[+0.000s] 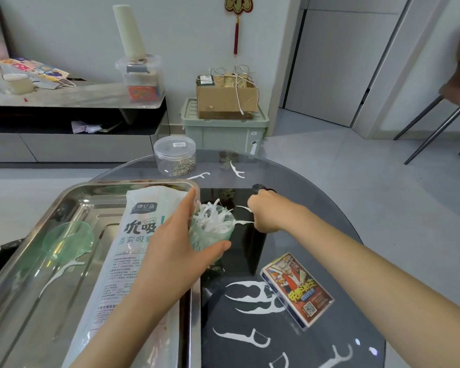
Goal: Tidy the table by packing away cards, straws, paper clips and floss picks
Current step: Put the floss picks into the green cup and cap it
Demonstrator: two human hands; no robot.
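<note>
Glass table point(316, 187), floss picks point(213, 219) in green cup point(207, 241)

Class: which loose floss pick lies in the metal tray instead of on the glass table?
The floss pick by the green lid, left of the straw packet. The other loose picks lie on the glass table.

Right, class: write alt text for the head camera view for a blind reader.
A left hand grips a green cup full of floss picks while the right hand pinches two more; others lie loose on the glass table.
</note>
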